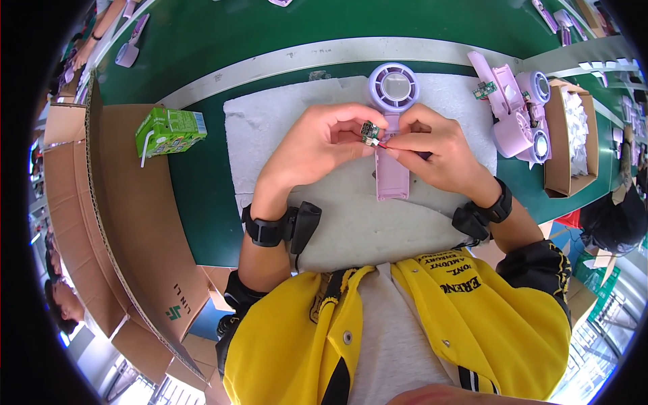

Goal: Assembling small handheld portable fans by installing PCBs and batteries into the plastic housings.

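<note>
- Small green circuit board with a red wire, held just above the handle of a pale purple handheld fan shell, near the middle of the work surface.
- Left hand closed around the board, thumb and fingertips pinching it from the left side.
- Right hand touching the same board from the right, fingers pressed together on the red wire end; exact contact under the fingers not possible to tell.
- Fan shell lying flat, round grille end away from the body, long handle toward the body, partly covered by both hands.
- Black wrist bands on both wrists.
- Under the fan, a white foam mat, rough at the edges, spread on a green table surface.
- Beyond the mat, a grey strip running across the green surface from left to right.
- To the left, a green drink carton with a straw, resting at the edge of a large brown cardboard sheet.
- To the right, a pile of pink fan parts, one more small circuit board among them, just beside an open cardboard box with white pieces inside.
- Farther back on the green surface, more pale fan pieces, small and blurred.
- At the lower edge, yellow jacket with black cuffs over a grey shirt.
- Around the table, more cardboard boxes and other people at the rim, too bent by the lens to describe well.
</note>
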The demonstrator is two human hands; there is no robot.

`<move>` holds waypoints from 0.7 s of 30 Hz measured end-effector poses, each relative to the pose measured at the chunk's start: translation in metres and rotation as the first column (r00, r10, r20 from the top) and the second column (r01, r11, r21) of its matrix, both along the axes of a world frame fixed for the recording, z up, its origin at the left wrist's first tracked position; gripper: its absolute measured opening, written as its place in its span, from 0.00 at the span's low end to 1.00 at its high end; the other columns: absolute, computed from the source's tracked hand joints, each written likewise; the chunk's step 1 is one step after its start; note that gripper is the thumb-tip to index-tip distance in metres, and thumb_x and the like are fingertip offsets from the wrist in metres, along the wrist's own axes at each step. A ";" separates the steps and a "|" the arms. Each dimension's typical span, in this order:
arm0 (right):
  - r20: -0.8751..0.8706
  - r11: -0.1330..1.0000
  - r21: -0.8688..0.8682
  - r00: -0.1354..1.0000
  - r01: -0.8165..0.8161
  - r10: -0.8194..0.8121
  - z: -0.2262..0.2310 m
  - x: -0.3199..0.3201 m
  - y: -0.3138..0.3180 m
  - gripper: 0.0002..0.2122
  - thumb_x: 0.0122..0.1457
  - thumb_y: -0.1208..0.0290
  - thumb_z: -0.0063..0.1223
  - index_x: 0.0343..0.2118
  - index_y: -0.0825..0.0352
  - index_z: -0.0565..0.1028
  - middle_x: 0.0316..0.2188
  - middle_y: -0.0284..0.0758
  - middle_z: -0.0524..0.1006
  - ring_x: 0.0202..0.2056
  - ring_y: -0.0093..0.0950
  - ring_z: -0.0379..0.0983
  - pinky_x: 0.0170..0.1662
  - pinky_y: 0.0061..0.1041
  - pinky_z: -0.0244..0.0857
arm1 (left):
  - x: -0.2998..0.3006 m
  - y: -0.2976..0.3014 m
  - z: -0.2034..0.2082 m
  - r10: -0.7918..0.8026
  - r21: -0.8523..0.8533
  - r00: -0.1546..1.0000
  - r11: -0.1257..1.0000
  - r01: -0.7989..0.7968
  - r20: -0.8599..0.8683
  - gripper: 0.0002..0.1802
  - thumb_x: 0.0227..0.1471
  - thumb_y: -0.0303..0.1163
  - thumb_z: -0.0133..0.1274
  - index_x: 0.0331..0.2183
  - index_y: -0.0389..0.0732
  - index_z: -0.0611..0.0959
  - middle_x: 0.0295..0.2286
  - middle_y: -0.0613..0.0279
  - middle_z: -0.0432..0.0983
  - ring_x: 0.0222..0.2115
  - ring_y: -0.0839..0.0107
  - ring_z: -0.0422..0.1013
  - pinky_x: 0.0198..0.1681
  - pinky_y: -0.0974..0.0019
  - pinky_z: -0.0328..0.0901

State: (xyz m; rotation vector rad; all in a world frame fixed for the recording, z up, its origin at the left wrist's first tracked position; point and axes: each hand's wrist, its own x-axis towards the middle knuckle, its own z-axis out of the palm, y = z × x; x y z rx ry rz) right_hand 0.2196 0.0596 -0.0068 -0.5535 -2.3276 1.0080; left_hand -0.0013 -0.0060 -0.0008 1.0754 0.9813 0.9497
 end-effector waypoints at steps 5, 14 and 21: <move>-0.004 1.000 -0.003 1.000 -0.002 0.002 -0.004 -0.001 -0.001 0.07 0.47 0.81 0.64 0.31 0.68 0.81 0.29 0.33 0.71 0.25 0.24 0.69 0.26 0.23 0.63 | -0.002 0.000 -0.001 0.030 -0.015 0.999 0.999 -0.029 0.037 0.17 0.47 0.11 0.56 0.41 0.36 0.79 0.35 0.65 0.77 0.38 0.77 0.73 0.45 0.71 0.69; -0.037 1.000 0.001 0.999 0.027 -0.027 -0.005 -0.003 -0.003 0.08 0.47 0.82 0.64 0.31 0.68 0.81 0.30 0.34 0.71 0.25 0.24 0.69 0.26 0.23 0.63 | -0.002 0.000 -0.002 0.076 0.055 0.997 0.996 -0.074 -0.028 0.15 0.46 0.12 0.58 0.37 0.35 0.80 0.34 0.66 0.77 0.34 0.78 0.74 0.40 0.73 0.71; -0.061 0.999 0.001 0.997 0.045 -0.044 -0.007 -0.003 -0.002 0.07 0.47 0.82 0.63 0.31 0.69 0.81 0.30 0.34 0.71 0.25 0.24 0.70 0.26 0.22 0.63 | 0.001 0.001 -0.002 0.085 0.155 0.980 0.986 -0.057 -0.181 0.17 0.43 0.13 0.60 0.39 0.34 0.83 0.35 0.63 0.79 0.34 0.76 0.75 0.40 0.71 0.71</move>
